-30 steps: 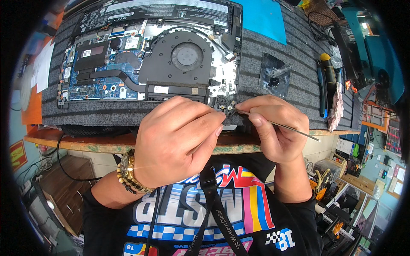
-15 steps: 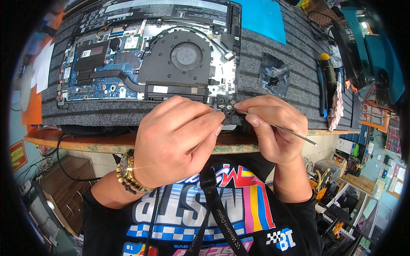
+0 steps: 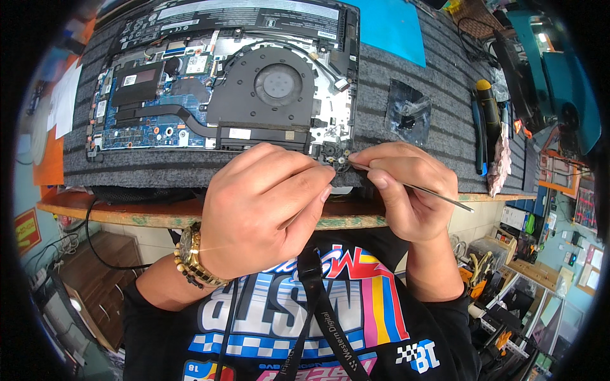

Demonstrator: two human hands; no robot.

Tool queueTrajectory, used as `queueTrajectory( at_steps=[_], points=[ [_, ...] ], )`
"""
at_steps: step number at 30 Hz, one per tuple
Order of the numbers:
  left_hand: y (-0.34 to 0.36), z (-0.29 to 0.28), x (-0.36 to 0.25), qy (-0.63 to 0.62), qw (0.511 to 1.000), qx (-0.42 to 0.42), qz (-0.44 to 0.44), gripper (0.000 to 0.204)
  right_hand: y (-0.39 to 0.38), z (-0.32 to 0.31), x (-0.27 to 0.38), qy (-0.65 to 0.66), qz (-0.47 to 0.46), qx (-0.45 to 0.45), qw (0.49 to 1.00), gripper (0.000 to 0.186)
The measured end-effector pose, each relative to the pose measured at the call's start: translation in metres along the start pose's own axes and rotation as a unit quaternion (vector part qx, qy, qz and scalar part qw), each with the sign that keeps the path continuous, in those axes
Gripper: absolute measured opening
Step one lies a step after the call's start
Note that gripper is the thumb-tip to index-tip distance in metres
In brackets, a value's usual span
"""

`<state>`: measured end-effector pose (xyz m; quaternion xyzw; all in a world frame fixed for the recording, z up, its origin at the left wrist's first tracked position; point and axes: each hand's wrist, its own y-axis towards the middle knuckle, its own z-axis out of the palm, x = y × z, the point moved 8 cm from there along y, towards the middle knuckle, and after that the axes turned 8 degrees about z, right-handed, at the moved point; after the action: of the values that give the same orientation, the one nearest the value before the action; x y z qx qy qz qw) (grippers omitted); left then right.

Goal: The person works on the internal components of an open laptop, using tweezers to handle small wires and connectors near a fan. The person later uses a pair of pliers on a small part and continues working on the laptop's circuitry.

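Note:
An opened laptop base (image 3: 260, 95) lies on a striped grey mat, its fan (image 3: 277, 84), blue circuit board (image 3: 159, 133) and black battery (image 3: 254, 16) showing. My left hand (image 3: 267, 206) is closed in a pinch at the base's near right corner; whatever its fingertips grip is hidden. Opposite it, my right hand (image 3: 413, 181) pinches a slim metal tool (image 3: 445, 198), whose flat rear end sticks out toward the lower right. Its working tip points at the small dark corner part (image 3: 340, 157) with screw posts, between both sets of fingertips.
On the mat (image 3: 438, 127) to the right lies a small clear plastic bag (image 3: 408, 113). Farther right are a yellow-and-black screwdriver (image 3: 487, 105) and other tools. A blue sheet (image 3: 391, 28) lies behind. The worn wooden table edge (image 3: 159, 218) runs below my hands.
Both hands stay at the laptop's corner with almost no movement. The metal tool's rear end has tipped very slightly.

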<state>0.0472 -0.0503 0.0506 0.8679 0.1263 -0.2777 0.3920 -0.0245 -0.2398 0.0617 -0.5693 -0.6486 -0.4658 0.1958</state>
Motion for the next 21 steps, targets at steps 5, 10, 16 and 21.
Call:
queueTrajectory(
  at_steps=[5,10,16,21],
  points=[
    [0.0004,-0.0002,-0.0001,0.001,1.000,-0.002,0.002,0.019,0.0007,0.0008,0.0014,-0.016,0.002,0.004,1.000,0.013],
    [0.0010,-0.0004,0.0002,0.001,1.000,-0.005,0.004,0.020,0.0001,0.0015,0.0018,-0.029,-0.004,-0.011,1.000,0.013],
    [0.0006,-0.0008,0.0005,-0.002,1.000,-0.008,0.002,0.021,-0.0001,0.0001,0.0007,0.003,0.002,-0.013,1.000,0.013],
    [0.0011,-0.0007,0.0005,-0.001,1.000,-0.006,0.003,0.021,0.0008,0.0009,0.0007,-0.018,0.005,-0.011,1.000,0.014]
  ],
)
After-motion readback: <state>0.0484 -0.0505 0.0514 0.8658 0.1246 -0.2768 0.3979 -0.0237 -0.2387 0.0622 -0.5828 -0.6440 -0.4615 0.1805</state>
